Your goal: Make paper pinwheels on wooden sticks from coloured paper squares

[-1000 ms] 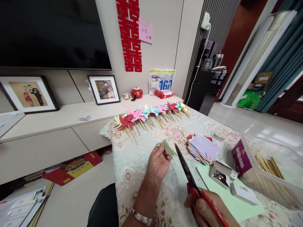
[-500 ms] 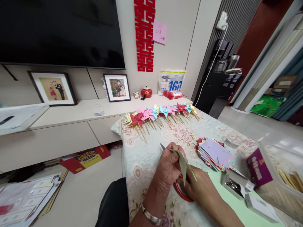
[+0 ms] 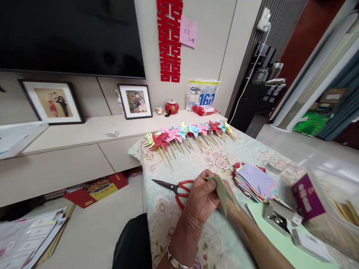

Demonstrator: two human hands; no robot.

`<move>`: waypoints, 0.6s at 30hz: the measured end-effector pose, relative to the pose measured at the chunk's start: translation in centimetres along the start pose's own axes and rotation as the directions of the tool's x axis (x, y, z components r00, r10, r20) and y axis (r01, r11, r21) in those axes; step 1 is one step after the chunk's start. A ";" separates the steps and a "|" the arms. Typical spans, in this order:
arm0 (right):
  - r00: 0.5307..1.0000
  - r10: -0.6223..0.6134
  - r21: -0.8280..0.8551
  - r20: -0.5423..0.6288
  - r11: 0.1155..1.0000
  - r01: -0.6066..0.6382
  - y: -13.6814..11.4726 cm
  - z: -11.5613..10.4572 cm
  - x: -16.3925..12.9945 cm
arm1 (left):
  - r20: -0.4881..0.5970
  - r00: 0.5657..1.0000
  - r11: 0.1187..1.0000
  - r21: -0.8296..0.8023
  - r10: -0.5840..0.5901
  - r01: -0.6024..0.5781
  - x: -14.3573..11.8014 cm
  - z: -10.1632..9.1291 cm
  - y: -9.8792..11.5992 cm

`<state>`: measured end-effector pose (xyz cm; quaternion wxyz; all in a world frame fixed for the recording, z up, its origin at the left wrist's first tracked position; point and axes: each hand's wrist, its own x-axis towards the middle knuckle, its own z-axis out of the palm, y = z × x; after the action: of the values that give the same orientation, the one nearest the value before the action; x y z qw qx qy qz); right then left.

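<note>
My left hand (image 3: 201,198) pinches a folded pale green paper piece (image 3: 223,193) above the flowered tablecloth (image 3: 196,164). Red-handled scissors (image 3: 174,187) lie on the cloth just left of that hand, blades pointing left, with no hand on them. My right forearm (image 3: 254,239) reaches in from the lower right; its hand is hidden behind the paper and my left hand. A row of several coloured paper pinwheels (image 3: 190,132) on wooden sticks lies along the table's far edge.
A stack of coloured paper squares (image 3: 255,180) sits right of my hands, with a glass dish (image 3: 276,163) beyond it. A green sheet (image 3: 283,244), small boxes (image 3: 280,220), a purple box (image 3: 307,198) and a clear tub of sticks (image 3: 340,207) fill the right. A low cabinet (image 3: 84,134) stands left.
My right hand cut at the green paper with the scissors, then laid them on the cloth to the left. The hands came together and my left hand still holds the paper.
</note>
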<state>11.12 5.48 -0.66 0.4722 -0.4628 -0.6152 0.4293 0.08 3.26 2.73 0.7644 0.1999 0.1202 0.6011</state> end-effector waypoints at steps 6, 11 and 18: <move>0.942 0.242 0.386 -0.233 0.912 -0.139 -2.3 -5.0 -1.0 | -0.340 0.940 0.978 0.200 0.019 0.052 0.8 -0.7 -1.1; 0.964 0.195 0.251 -0.182 0.957 -0.147 -2.2 -5.9 -2.4 | -0.442 0.891 0.887 0.446 0.102 0.120 0.9 -1.1 -2.2; 0.946 0.281 0.283 -0.159 0.931 -0.229 -1.0 -5.9 -1.9 | -0.371 0.925 0.792 0.588 0.085 0.164 0.8 -1.2 -2.9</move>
<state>16.98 4.00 1.09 0.5273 -0.5132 -0.4379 0.5166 2.32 3.68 0.35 0.6337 0.3127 0.4564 0.5407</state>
